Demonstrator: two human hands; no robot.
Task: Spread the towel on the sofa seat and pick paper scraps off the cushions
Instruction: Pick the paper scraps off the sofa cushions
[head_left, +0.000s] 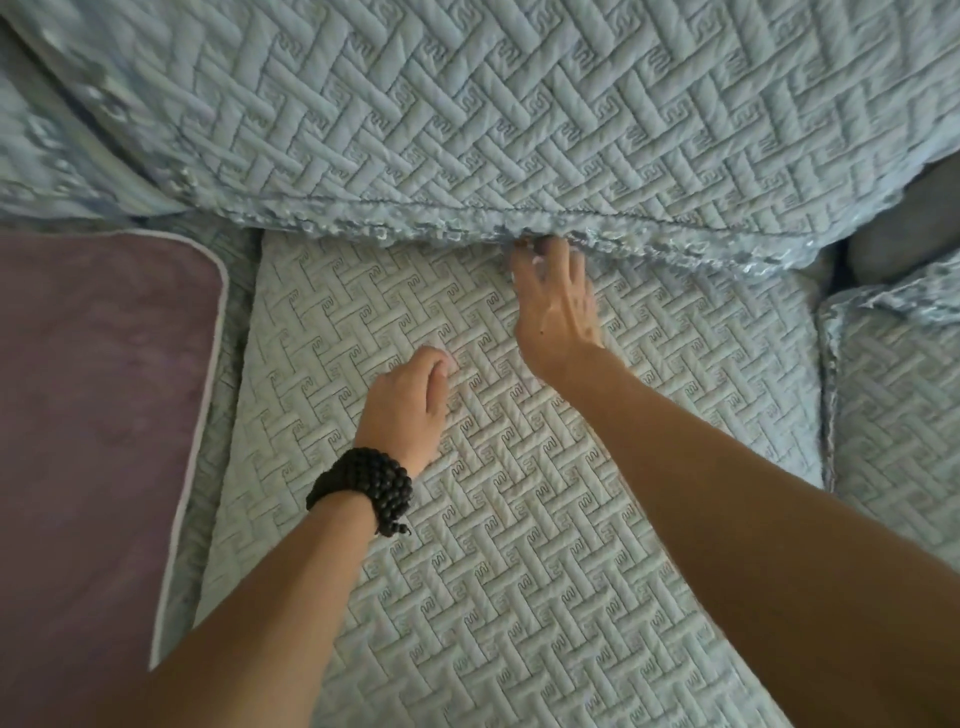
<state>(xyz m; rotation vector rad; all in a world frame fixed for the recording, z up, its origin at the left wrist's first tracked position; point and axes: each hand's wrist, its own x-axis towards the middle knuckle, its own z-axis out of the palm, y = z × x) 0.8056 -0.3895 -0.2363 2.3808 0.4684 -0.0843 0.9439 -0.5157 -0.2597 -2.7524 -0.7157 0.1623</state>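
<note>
2 bare forearms reach across the quilted seat cushion (519, 519), its pale blue-green cover stitched in a raised basket-weave with small squiggle motifs. Nearest, the left hand (410, 400), with a dark beaded bracelet (363, 488) at the wrist, rests knuckles-up near the cushion's middle, fingers curled under; whether it has hold of a scrap I cannot tell, though something pale shows at its fingertips. Further on, the right hand (556, 296) stretches to the cushion's back edge, fingers loosely spread and partly open, tips at the crevice under the fringed hem of the back cushion cover (467, 104); nothing is clearly gripped. The towel (98, 389), a soft mauve cloth with light piping and a rounded corner, lies flat over the seat at the left edge. Likely risks: small pale scraps blend into the quilting and are easily missed, a scrap nudged by the fingers could slip deeper into the crevice, and the nubby fringe may snag or hide pieces.
</note>
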